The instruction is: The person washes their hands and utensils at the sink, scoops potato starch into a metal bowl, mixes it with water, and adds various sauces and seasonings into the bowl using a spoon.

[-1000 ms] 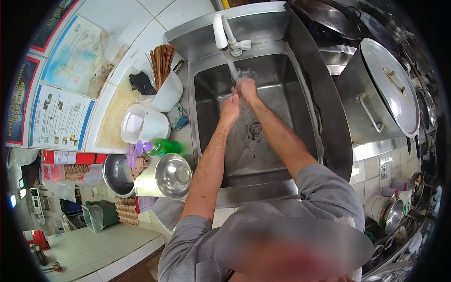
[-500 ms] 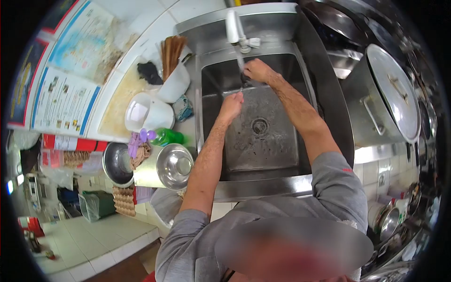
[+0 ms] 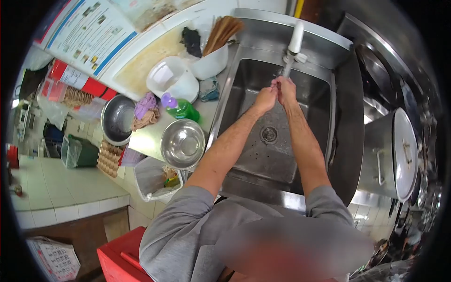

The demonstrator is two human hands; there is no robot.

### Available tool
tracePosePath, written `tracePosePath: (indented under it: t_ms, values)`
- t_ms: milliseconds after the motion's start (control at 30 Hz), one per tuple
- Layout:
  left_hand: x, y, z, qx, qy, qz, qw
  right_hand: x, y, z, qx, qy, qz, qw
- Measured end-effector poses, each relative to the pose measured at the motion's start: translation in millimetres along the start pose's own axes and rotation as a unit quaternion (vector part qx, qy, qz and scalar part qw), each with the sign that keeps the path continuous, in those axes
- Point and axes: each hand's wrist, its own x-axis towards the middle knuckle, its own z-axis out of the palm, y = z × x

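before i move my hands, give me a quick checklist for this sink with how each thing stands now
- Tap shut: not ok, water is running.
- Left hand and right hand over the sink: ok.
- Drain uncovered: ok, nothing lies over it.
- Anything held between the fingers: cannot tell, too small.
- Steel bowl outside the basin: ok.

Looks like a kitchen, likely a commercial one rather than a home's, judging by the deep steel sink (image 3: 272,164) and tap (image 3: 296,37), the big lidded pot (image 3: 376,160), the metal bowls (image 3: 183,144), egg trays (image 3: 110,157), tiled counter (image 3: 61,183), lined bin (image 3: 146,176) of scraps, and blue-edged printed notice (image 3: 94,35) posted nearby.
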Motion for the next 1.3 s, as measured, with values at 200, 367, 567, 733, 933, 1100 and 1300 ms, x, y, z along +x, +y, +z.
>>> tracePosePath:
  t_ms: [200,367,567,733,933,1100,1300]
  values:
    - [-23,-25,-9,0.186,0.042,0.028,0.981,-9,8,1,-0.354,0.043,-0.054,0.933]
    - [-76,-85,-20,0.195,0.065,-0.013,0.978,-15,47,76,-0.506,-0.035,-0.299,0.808]
    - [-139,-104,-37,0.111,-0.014,0.060,0.992,-34,121,194,-0.600,-0.138,-0.258,0.745]
    - [-143,-128,-55,0.104,-0.009,-0.040,0.994,-20,124,203,-0.635,-0.152,-0.144,0.744]
    - [-118,-88,-75,-0.169,0.060,-0.107,0.978,-1,67,123,-0.193,-0.162,-0.145,0.957]
    - [-73,-42,-55,-0.325,0.003,-0.137,0.936,-19,72,3,-0.320,-0.024,-0.231,0.918]
    - [-39,-39,28,-0.147,-0.008,-0.033,0.989,-19,32,-19,-0.056,0.097,-0.181,0.977]
